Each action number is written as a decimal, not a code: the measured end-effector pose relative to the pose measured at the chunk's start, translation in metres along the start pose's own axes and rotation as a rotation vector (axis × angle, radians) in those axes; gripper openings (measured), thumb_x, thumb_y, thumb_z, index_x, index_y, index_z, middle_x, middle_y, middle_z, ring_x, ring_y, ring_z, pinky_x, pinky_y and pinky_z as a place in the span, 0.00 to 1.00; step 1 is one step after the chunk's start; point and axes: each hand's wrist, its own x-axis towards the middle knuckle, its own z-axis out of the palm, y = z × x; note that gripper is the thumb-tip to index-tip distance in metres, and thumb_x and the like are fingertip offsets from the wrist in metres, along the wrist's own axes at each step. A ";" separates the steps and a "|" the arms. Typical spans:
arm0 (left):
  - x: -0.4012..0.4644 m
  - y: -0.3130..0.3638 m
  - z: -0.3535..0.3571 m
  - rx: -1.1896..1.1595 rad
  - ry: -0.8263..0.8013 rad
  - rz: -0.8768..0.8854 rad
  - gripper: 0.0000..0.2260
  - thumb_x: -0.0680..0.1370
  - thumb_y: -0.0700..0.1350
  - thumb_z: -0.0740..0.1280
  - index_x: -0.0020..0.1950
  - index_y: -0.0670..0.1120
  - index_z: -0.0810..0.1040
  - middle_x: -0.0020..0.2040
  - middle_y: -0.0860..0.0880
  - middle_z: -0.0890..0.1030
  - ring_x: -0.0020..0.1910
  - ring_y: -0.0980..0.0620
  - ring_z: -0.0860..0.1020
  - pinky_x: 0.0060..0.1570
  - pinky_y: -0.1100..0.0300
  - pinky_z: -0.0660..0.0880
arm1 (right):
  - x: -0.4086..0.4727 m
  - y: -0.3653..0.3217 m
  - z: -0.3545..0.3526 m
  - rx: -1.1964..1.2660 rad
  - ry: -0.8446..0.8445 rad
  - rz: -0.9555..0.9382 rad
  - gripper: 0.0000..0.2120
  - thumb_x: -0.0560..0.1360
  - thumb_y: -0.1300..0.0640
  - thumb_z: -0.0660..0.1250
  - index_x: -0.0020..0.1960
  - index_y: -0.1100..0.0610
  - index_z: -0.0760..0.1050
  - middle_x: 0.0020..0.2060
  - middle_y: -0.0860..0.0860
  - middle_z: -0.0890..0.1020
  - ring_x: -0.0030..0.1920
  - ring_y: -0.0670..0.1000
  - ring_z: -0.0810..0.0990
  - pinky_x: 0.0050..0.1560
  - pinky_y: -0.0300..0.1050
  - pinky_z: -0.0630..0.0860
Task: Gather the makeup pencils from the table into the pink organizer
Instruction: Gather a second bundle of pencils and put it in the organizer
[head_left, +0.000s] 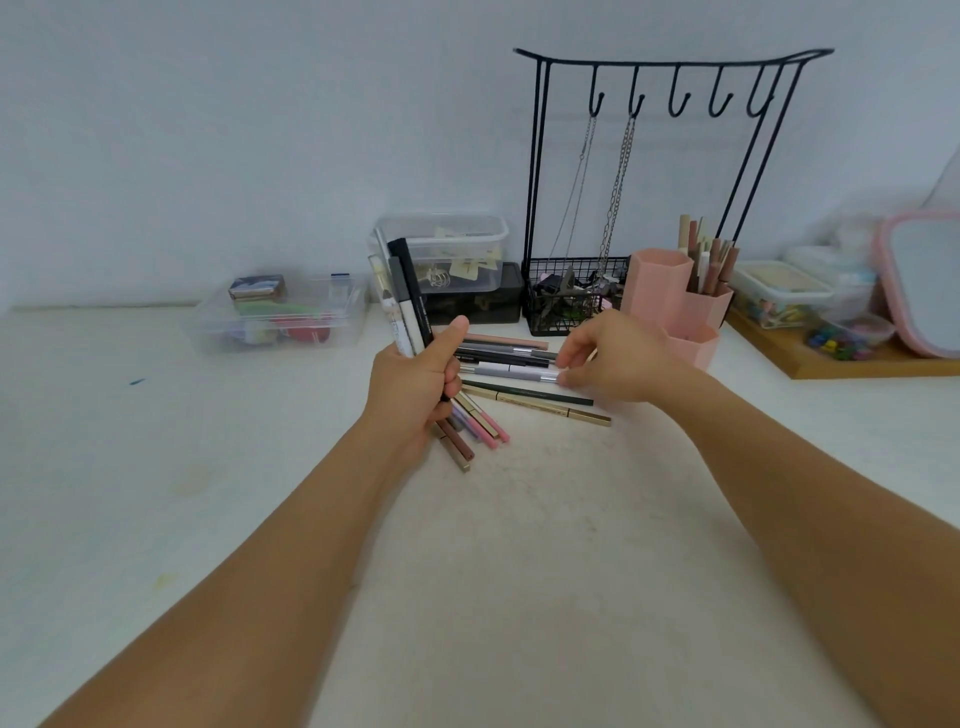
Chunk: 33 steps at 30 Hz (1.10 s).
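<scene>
A bundle of pencils (402, 291), four or five as far as can be told, is gripped upright in the left hand (415, 387), while the end of a silver pencil (511, 371) lying on the table (519, 545) is pinched by the right hand (613, 358). The task is judged partly done: several pencils are already stood in the pink organizer (675, 306), which is set just behind the right hand. About eleven loose ones (535, 402) are counted on the table, and the held bundle has not yet been put in.

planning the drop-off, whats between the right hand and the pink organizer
In the head view nothing lies between them: the right hand, fingertips on a silver pencil, sits just left of the pink organizer, only bare table.
</scene>
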 end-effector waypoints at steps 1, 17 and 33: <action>0.000 -0.001 0.000 0.006 0.013 0.003 0.17 0.78 0.52 0.73 0.35 0.48 0.71 0.26 0.50 0.72 0.25 0.54 0.68 0.19 0.65 0.64 | 0.000 0.001 0.002 -0.010 0.011 0.000 0.05 0.72 0.55 0.78 0.47 0.50 0.84 0.40 0.44 0.83 0.37 0.40 0.77 0.26 0.26 0.65; 0.001 -0.001 0.002 -0.047 0.050 -0.099 0.19 0.78 0.54 0.72 0.37 0.49 0.66 0.24 0.53 0.65 0.22 0.56 0.61 0.18 0.65 0.60 | 0.003 0.000 0.001 0.125 -0.048 0.010 0.06 0.72 0.58 0.78 0.49 0.52 0.86 0.38 0.43 0.83 0.38 0.41 0.78 0.29 0.25 0.68; -0.005 -0.003 0.010 -0.197 -0.056 -0.019 0.26 0.59 0.60 0.81 0.43 0.43 0.79 0.25 0.52 0.72 0.20 0.58 0.63 0.18 0.66 0.60 | -0.026 -0.073 0.021 0.818 -0.049 -0.190 0.07 0.69 0.66 0.79 0.46 0.66 0.85 0.36 0.59 0.87 0.33 0.48 0.83 0.34 0.36 0.79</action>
